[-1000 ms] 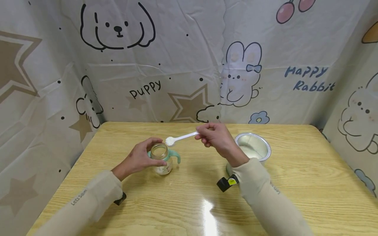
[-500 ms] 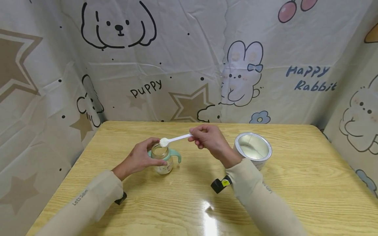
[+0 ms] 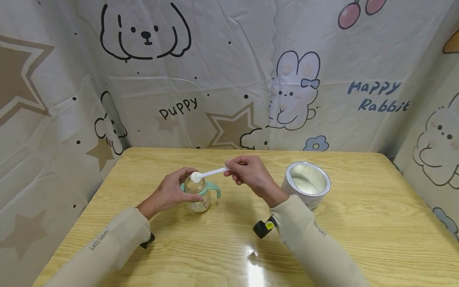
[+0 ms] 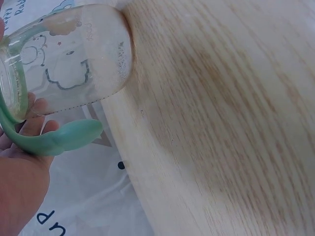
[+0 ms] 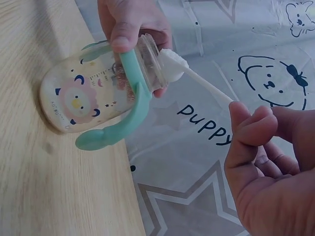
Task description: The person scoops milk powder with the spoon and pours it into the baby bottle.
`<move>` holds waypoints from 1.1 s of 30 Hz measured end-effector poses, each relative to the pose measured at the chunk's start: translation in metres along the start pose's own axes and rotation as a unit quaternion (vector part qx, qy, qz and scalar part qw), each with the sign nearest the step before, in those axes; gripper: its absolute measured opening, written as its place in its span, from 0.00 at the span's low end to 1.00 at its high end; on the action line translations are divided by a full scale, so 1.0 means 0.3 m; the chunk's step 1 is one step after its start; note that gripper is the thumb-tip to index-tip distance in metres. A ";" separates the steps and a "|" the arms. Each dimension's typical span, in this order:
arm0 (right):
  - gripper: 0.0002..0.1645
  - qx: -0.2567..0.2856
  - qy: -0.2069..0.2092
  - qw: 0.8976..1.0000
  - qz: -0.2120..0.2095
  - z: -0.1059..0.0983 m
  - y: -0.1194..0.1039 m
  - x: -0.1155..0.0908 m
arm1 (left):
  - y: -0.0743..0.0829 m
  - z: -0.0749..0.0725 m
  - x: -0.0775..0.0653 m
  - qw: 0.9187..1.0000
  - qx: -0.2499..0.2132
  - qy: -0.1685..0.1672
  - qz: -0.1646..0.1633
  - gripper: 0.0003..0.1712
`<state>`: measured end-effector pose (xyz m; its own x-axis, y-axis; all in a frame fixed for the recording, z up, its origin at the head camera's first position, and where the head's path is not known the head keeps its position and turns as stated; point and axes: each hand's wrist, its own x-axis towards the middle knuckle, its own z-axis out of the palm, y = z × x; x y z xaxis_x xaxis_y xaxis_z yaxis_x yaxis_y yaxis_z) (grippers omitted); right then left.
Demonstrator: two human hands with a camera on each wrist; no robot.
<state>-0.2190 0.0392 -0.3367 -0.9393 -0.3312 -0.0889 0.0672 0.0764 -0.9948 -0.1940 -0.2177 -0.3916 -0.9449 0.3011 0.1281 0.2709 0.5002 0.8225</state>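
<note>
A clear baby bottle (image 3: 200, 204) with mint-green handles stands upright and uncapped on the table, cartoon prints on its side. My left hand (image 3: 170, 191) grips it around the neck, thumb in front. In my right hand (image 3: 248, 172) the handle end of a white measuring scoop (image 3: 215, 172) is pinched between thumb and fingers. The scoop's bowl, heaped with white powder (image 5: 172, 60), is level and sits right at the bottle's open mouth (image 5: 153, 61). Whether it touches the rim I cannot tell. Some pale residue shows low inside the bottle (image 4: 83, 54).
Right of my right forearm stands an open round can (image 3: 307, 187) with a silver rim, its inside pale. The wooden table (image 3: 201, 247) ends at a printed cloth backdrop (image 3: 229, 79) behind and at both sides.
My right hand has moved left and slightly down, bringing the filled scoop from beside the bottle to over its mouth. My left hand and the bottle have stayed put.
</note>
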 end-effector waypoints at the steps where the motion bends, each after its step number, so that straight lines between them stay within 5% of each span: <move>1: 0.11 -0.001 -0.002 1.000 -0.002 0.001 0.002 -0.001 | -0.001 0.000 0.000 1.000 -0.002 -0.001 -0.002 0.43; 16: 0.11 -0.057 -0.030 0.998 -0.016 0.012 0.017 -0.011 | -0.011 0.004 -0.002 1.000 0.008 -0.003 0.000 0.43; 26: 0.07 -0.219 -0.049 0.970 -0.090 0.016 0.003 -0.042 | -0.012 0.003 -0.006 1.000 0.003 0.000 0.000 0.43; 33: 0.08 -0.240 -0.045 0.965 -0.099 0.008 0.002 -0.052 | -0.011 0.002 -0.004 1.000 -0.001 -0.001 -0.001 0.43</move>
<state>-0.2034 0.0423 -0.3361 -0.8836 -0.4623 0.0743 -0.2937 0.4237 -0.8569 -0.1937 -0.2192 -0.3948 -0.9453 0.3013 0.1253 0.2684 0.4997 0.8236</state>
